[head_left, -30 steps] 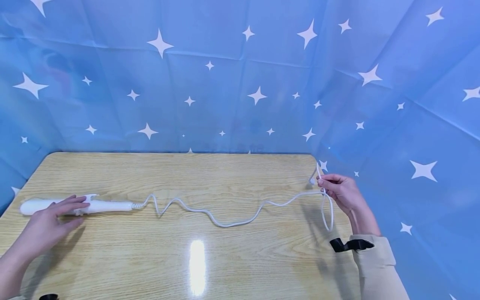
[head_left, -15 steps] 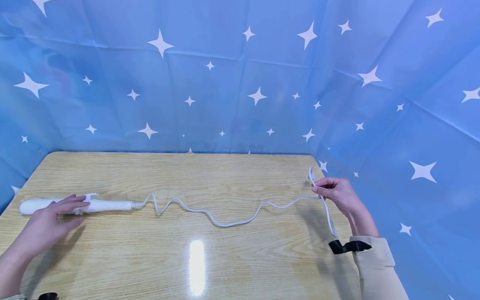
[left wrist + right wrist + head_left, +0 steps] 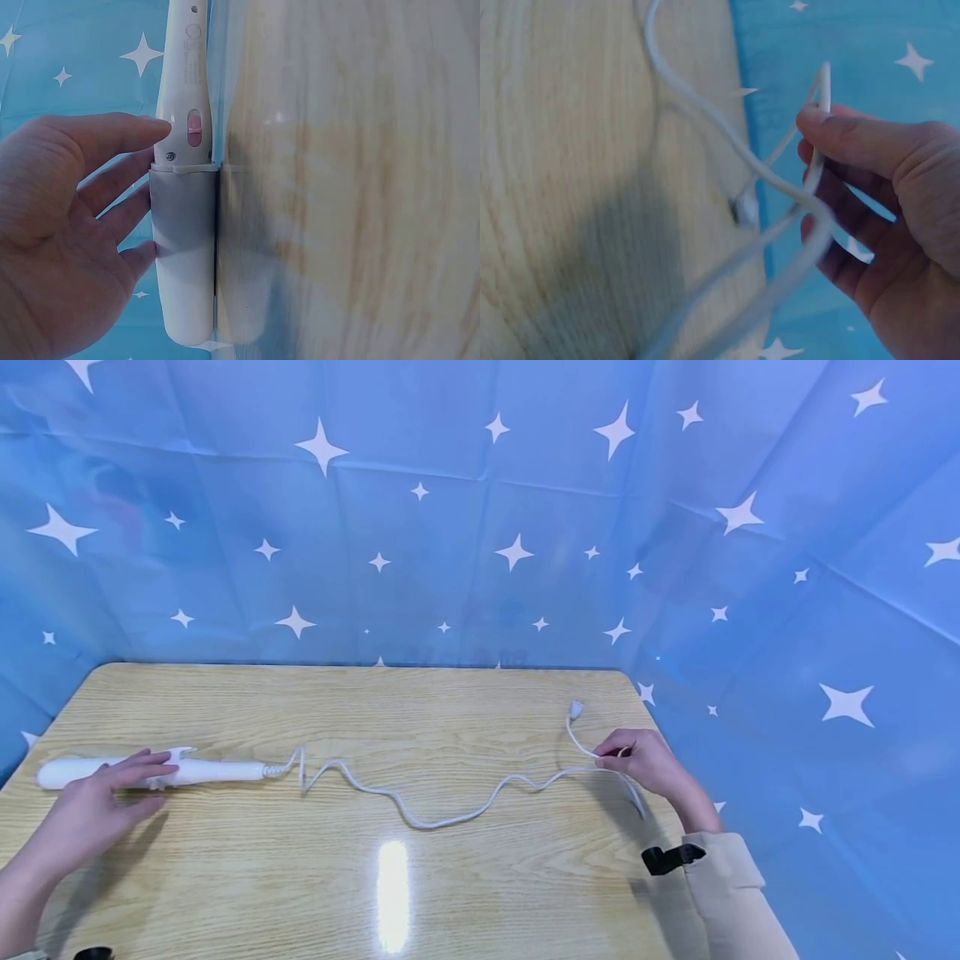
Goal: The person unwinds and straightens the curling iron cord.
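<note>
A white hair-styling iron [image 3: 225, 772] lies lengthwise at the table's left. My left hand [image 3: 93, 818] rests its lightly bent fingers on top of it. The left wrist view shows the thumb tip beside a pink slide switch [image 3: 195, 127], and the other fingertips along the thick sleeve-like end [image 3: 184, 255]. From the iron's coiled cord guard, a wavy white power cord [image 3: 450, 820] runs right. My right hand [image 3: 652, 768] pinches that cord near its far end between thumb and fingers. The plug [image 3: 575, 710] sticks out beyond the fingertips, and a loop of cord hangs below the hand.
The wooden table [image 3: 487, 710] has rounded back corners, and its right edge passes close to my right hand. A blue star-patterned curtain [image 3: 420, 527] surrounds it at the back and sides. A bright light reflection shows on the front of the tabletop.
My right hand has moved left and nearer to me with the cord, and the plug end has swung left over the table. The cord's middle has shifted left. My left hand stays put.
</note>
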The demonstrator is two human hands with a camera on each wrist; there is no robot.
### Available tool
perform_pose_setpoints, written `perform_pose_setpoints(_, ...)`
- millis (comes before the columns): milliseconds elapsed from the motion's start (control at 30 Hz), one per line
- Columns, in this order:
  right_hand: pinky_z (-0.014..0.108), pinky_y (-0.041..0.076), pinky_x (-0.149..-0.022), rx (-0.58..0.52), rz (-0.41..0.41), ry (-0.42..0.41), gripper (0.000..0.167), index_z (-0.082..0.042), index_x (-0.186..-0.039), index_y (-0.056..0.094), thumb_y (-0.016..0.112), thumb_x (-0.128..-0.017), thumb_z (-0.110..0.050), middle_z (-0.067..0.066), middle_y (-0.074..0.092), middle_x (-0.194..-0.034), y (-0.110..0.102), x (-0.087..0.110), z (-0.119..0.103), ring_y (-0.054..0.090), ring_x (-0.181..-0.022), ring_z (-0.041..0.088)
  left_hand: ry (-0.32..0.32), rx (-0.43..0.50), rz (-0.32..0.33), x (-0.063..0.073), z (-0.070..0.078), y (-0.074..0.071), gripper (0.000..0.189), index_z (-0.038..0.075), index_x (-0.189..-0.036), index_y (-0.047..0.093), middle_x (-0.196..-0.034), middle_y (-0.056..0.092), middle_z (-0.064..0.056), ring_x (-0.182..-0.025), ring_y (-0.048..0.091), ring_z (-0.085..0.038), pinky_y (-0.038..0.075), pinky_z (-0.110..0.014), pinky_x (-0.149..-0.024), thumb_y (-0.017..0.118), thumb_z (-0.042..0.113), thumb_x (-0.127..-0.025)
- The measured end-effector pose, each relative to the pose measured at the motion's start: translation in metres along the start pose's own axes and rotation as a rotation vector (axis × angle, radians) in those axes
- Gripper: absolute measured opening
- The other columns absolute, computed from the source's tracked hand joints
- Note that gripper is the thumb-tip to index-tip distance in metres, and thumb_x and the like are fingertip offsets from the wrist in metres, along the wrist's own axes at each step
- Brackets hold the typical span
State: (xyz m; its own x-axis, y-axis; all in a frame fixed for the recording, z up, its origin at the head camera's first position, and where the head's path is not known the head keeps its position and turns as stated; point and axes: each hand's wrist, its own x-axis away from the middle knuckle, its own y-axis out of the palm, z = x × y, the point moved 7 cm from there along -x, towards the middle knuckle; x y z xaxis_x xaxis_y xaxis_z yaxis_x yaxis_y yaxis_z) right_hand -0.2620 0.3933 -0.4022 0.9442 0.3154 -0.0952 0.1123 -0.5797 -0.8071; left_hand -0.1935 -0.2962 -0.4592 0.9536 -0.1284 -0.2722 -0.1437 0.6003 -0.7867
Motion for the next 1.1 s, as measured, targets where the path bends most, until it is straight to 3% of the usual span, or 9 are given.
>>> perform_pose_setpoints(133,0.025,0.057,-0.066,0.008,0.008,-0.008,0.009,-0.001,-0.098,0.08,0.078,-0.09,-0.001,0.001,0.073,-0.089,0.005,-0.005,0.007,0.066,-0.077,0.011,-0.009,-0.005,-0.015,0.0,0.0,0.002,0.042,-0.005,-0.125,0.067,-0.147,0.052,-0.025,-0.128,0.009,0.028,0.038,-0.073,-0.091,0.078,-0.004,-0.085)
perform_pose_setpoints(167,0.025,0.057,-0.066,0.016,0.017,-0.001,0.009,-0.001,-0.098,0.08,0.078,-0.09,-0.001,0.001,0.073,-0.089,0.006,-0.006,0.01,0.066,-0.077,0.011,-0.01,-0.005,-0.017,0.0,0.0,0.002,0.042,-0.006,-0.126,0.067,-0.142,0.052,-0.033,-0.128,0.009,0.028,0.037,-0.075,-0.092,0.078,-0.004,-0.085)
perform_pose_setpoints(233,0.025,0.056,-0.066,0.028,0.034,0.013,0.009,-0.001,-0.099,0.08,0.077,-0.09,-0.001,0.002,0.073,-0.089,0.008,-0.009,0.017,0.065,-0.077,0.012,-0.01,0.0,-0.015,0.0,0.0,0.002,0.042,-0.006,-0.126,0.067,-0.142,0.052,-0.033,-0.127,0.009,0.028,0.034,-0.077,-0.096,0.078,-0.004,-0.085)
perform_pose_setpoints(267,0.025,0.056,-0.065,0.036,0.042,0.016,0.009,-0.001,-0.099,0.08,0.077,-0.09,-0.001,0.002,0.073,-0.088,0.009,-0.011,0.021,0.064,-0.077,0.012,-0.009,0.002,-0.013,0.001,0.0,0.001,0.042,-0.006,-0.126,0.067,-0.144,0.051,-0.031,-0.127,0.009,0.029,0.033,-0.077,-0.098,0.078,-0.004,-0.085)
perform_pose_setpoints(367,0.025,0.054,-0.064,0.047,0.06,0.01,0.009,0.0,-0.098,0.08,0.078,-0.089,0.0,0.003,0.072,-0.086,0.012,-0.016,0.03,0.063,-0.075,0.014,-0.005,0.012,-0.003,0.001,0.0,0.001,0.041,-0.005,-0.126,0.067,-0.154,0.046,0.007,-0.126,0.01,0.029,0.03,-0.078,-0.101,0.078,-0.003,-0.086)
perform_pose_setpoints(433,0.024,0.053,-0.064,0.054,0.051,0.008,0.009,-0.001,-0.097,0.08,0.078,-0.088,0.001,0.003,0.071,-0.085,0.015,-0.018,0.033,0.062,-0.075,0.015,0.001,0.023,0.002,0.001,0.0,0.0,0.042,-0.005,-0.125,0.067,-0.146,0.037,0.033,-0.126,0.011,0.029,0.029,-0.078,-0.102,0.078,-0.003,-0.085)
perform_pose_setpoints(500,0.024,0.053,-0.063,0.046,0.024,0.01,0.009,-0.001,-0.096,0.08,0.078,-0.088,0.001,0.003,0.071,-0.084,0.018,-0.02,0.035,0.062,-0.075,0.015,0.005,0.034,0.005,0.001,0.001,0.0,0.042,-0.005,-0.125,0.068,-0.131,0.026,0.049,-0.126,0.012,0.03,0.03,-0.078,-0.101,0.078,-0.004,-0.084)
perform_pose_setpoints(767,0.025,0.054,-0.065,0.029,-0.112,0.039,0.008,-0.004,-0.095,0.08,0.078,-0.088,0.0,-0.001,0.069,-0.085,0.028,-0.019,0.024,0.062,-0.077,0.015,0.026,0.051,0.014,0.0,0.004,-0.001,0.042,-0.006,-0.124,0.067,-0.129,0.025,0.054,-0.123,0.013,0.031,0.017,-0.076,-0.114,0.078,-0.007,-0.083)
perform_pose_setpoints(1100,0.033,0.057,-0.071,0.13,-0.105,0.027,0.014,0.001,-0.106,0.077,0.072,-0.093,0.0,0.006,0.073,-0.094,0.027,-0.018,0.018,0.065,-0.083,0.02,0.004,0.053,0.003,0.0,0.002,0.0,0.041,-0.006,-0.125,0.067,-0.127,0.024,0.055,-0.122,0.013,0.032,0.017,-0.076,-0.114,0.077,-0.004,-0.085)
